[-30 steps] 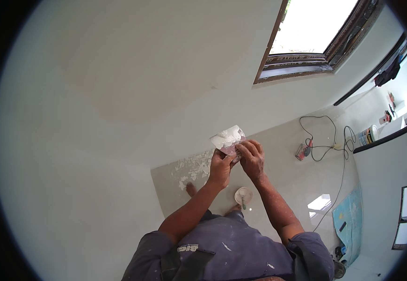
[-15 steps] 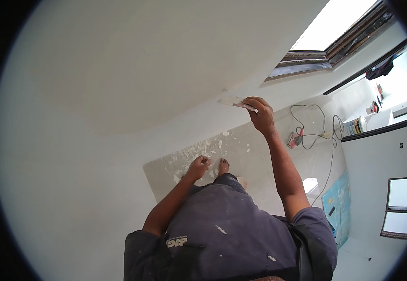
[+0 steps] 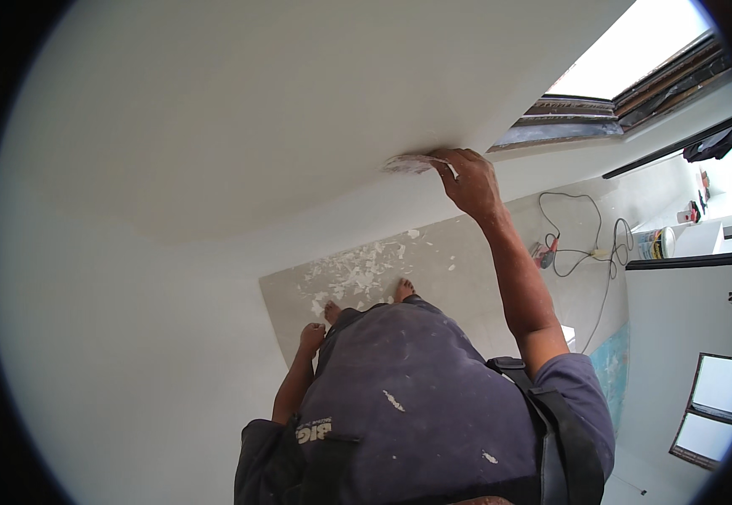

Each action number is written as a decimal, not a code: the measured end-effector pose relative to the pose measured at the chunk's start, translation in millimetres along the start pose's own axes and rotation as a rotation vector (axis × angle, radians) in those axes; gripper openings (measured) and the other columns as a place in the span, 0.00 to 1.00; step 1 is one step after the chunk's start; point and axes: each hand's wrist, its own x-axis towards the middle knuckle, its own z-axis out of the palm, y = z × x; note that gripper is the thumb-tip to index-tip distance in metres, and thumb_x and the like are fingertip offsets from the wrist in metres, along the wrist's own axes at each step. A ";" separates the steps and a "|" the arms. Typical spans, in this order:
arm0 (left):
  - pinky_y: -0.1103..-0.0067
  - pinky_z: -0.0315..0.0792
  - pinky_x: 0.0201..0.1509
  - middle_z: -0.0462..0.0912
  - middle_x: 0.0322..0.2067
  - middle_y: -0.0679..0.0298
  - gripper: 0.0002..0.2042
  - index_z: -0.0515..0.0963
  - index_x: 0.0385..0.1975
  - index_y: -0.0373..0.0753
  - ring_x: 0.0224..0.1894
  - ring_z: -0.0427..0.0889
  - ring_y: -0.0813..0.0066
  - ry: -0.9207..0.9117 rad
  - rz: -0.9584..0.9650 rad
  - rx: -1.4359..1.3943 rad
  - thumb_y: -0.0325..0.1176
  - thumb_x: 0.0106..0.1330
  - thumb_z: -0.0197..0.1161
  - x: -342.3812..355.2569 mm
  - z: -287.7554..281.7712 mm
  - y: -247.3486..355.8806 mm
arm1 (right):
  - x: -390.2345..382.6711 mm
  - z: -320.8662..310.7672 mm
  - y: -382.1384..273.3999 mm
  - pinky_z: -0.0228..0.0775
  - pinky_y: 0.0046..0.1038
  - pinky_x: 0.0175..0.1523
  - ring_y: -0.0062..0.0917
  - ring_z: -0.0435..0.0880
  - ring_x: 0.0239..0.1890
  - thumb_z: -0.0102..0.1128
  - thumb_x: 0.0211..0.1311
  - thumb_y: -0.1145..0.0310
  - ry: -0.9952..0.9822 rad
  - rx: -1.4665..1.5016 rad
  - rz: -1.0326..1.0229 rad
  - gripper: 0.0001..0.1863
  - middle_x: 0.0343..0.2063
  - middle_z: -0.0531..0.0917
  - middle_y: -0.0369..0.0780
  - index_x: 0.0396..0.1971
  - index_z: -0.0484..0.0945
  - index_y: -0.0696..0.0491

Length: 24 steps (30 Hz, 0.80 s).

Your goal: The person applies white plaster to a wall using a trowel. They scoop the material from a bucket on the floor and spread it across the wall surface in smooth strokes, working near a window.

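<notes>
My right hand [image 3: 472, 183] is stretched out to the wall [image 3: 240, 126], fingers closed round a putty knife [image 3: 412, 163]. Its wide, pale-smeared blade lies nearly flat against the wall, below and left of the window, and a shadow falls beside it. Most of the handle is hidden in my grip. Down by my left thigh, my left hand [image 3: 312, 337] hangs with its fingers curled in. Whether anything is inside them cannot be seen. My bare feet stand on the floor among white flakes [image 3: 358, 268] scattered along the wall's foot.
A red power tool [image 3: 544, 254] lies on the tiled floor [image 3: 467, 278] to the right, its grey cord [image 3: 589, 252] looped about it. Beyond stands a white bucket [image 3: 656, 243] by a doorway. A window [image 3: 568, 114] opens in the wall at the upper right. Blue sheeting [image 3: 608, 370] covers floor at right.
My right hand has brought the putty knife from just off the wall onto its surface. My left hand has dropped from in front of me to beside my left thigh.
</notes>
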 end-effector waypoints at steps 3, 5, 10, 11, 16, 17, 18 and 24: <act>0.71 0.75 0.39 0.84 0.31 0.57 0.16 0.81 0.37 0.33 0.34 0.83 0.67 -0.006 0.072 -0.056 0.43 0.64 0.59 8.6 3.8 54.4 | -5.6 -12.1 4.5 0.77 0.33 0.42 0.36 0.85 0.36 0.66 0.55 0.75 0.164 -0.039 0.071 0.07 0.34 0.86 0.43 0.35 0.83 0.57; 0.71 0.75 0.40 0.84 0.31 0.57 0.17 0.80 0.39 0.33 0.34 0.83 0.67 -0.020 0.095 -0.118 0.43 0.65 0.59 25.0 -1.1 81.4 | -14.8 -5.2 0.9 0.77 0.33 0.42 0.35 0.86 0.35 0.67 0.54 0.76 0.219 -0.015 0.089 0.07 0.34 0.86 0.43 0.35 0.83 0.57; 0.78 0.74 0.33 0.82 0.36 0.60 0.17 0.75 0.47 0.33 0.32 0.82 0.74 -0.104 0.097 -0.045 0.41 0.69 0.54 65.2 -32.7 91.1 | -27.8 69.7 -21.1 0.78 0.32 0.44 0.34 0.85 0.39 0.66 0.49 0.80 -0.025 0.114 0.072 0.14 0.37 0.86 0.41 0.39 0.83 0.54; 0.76 0.74 0.34 0.83 0.34 0.60 0.17 0.76 0.45 0.33 0.31 0.82 0.73 -0.105 0.093 -0.051 0.41 0.68 0.55 71.9 -40.7 87.3 | -22.9 86.9 -21.4 0.78 0.32 0.44 0.34 0.84 0.40 0.65 0.49 0.80 -0.071 0.114 0.054 0.15 0.38 0.85 0.41 0.40 0.83 0.54; 0.74 0.75 0.36 0.83 0.31 0.60 0.16 0.78 0.41 0.33 0.29 0.82 0.74 -0.102 -0.073 -0.031 0.41 0.65 0.58 89.8 -72.1 67.4 | 11.6 134.2 -10.1 0.78 0.32 0.43 0.33 0.84 0.40 0.65 0.48 0.79 -0.096 0.034 0.003 0.19 0.38 0.85 0.40 0.44 0.83 0.52; 0.74 0.75 0.36 0.83 0.31 0.60 0.16 0.78 0.41 0.33 0.29 0.82 0.74 -0.094 -0.036 -0.039 0.40 0.65 0.58 92.1 -75.7 65.7 | 16.7 136.6 -7.1 0.78 0.32 0.43 0.32 0.84 0.39 0.65 0.48 0.79 -0.055 0.011 0.010 0.18 0.38 0.85 0.40 0.43 0.83 0.52; 0.74 0.75 0.35 0.83 0.31 0.60 0.15 0.78 0.41 0.33 0.29 0.82 0.73 -0.097 -0.052 -0.056 0.40 0.65 0.58 94.8 -79.3 64.1 | 22.6 137.7 -2.9 0.78 0.32 0.43 0.32 0.84 0.38 0.65 0.48 0.79 -0.014 -0.014 0.018 0.18 0.38 0.85 0.39 0.43 0.83 0.52; 0.75 0.75 0.34 0.83 0.31 0.60 0.15 0.78 0.41 0.32 0.29 0.82 0.74 -0.135 -0.003 -0.142 0.38 0.63 0.57 100.4 -71.8 69.3 | 42.0 107.3 13.5 0.77 0.31 0.41 0.32 0.84 0.35 0.67 0.50 0.79 0.296 -0.184 0.006 0.15 0.36 0.86 0.40 0.40 0.83 0.55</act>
